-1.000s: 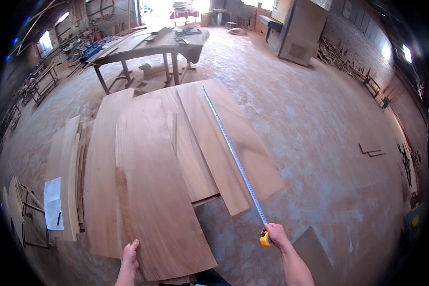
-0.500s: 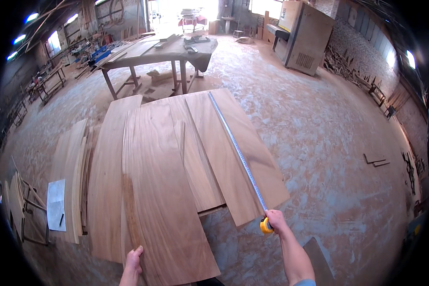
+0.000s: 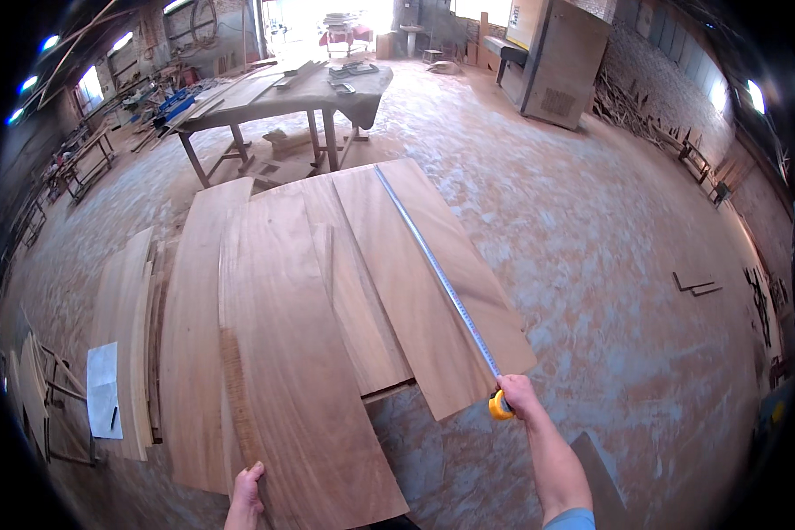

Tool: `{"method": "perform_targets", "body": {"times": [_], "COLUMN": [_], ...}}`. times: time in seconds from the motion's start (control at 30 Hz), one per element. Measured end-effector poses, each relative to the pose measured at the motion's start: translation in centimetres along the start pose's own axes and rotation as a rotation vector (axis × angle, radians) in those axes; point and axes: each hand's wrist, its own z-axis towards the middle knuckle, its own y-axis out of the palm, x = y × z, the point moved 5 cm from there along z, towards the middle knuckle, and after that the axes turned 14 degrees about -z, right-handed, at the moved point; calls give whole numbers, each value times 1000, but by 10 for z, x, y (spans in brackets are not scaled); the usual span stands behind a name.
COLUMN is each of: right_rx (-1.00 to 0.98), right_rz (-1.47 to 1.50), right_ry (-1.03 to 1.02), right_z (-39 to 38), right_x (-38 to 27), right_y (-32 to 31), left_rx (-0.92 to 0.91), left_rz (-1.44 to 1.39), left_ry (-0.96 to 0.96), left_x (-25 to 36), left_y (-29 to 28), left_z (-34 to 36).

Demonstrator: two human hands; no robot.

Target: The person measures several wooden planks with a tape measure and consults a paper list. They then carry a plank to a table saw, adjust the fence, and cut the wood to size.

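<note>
Right now the right hand point(image 3: 519, 396) holds a yellow tape measure point(image 3: 500, 406), blade along a board point(image 3: 433, 283)

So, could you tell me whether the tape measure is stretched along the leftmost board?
No, the tape measure in the right hand runs its blade along the rightmost board.

A white rectangular paper sheet point(image 3: 104, 402), faintly marked with dark lines, lies at the far left, beside the left grip point(image 3: 246, 495) and well apart from the right grip point(image 3: 518, 397).
</note>
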Motion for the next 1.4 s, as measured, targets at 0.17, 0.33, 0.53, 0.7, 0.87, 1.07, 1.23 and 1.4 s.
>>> {"method": "perform_targets", "body": {"times": [0.17, 0.33, 0.53, 0.7, 0.87, 1.07, 1.23, 1.4], "right_rx": [26, 22, 24, 26, -4, -122, -134, -79], "right_rz": [36, -3, -2, -21, 67, 199, 211, 122], "right_ry": [34, 37, 35, 17, 56, 73, 112, 92], "right_z": [-4, -4, 5, 2, 1, 0, 0, 5], "right_x": [-10, -12, -6, -8, -3, -27, -19, -6], "right_y": [-10, -17, -18, -21, -23, -16, -14, -17], "left_rx": [-17, 18, -17, -18, -46, -10, 5, -9], "left_rz": [2, 36, 89, 93, 87, 28, 20, 22], "left_ry": [-3, -12, -16, -17, -23, -20, -29, -31], "left_x": [-2, 5, -3, -1, -3, 0, 1, 2], "left_y": [-7, 7, -11, -6, -9, -2, 4, 9], "left_z": [8, -6, 8, 2, 7, 2, -4, -7]}}
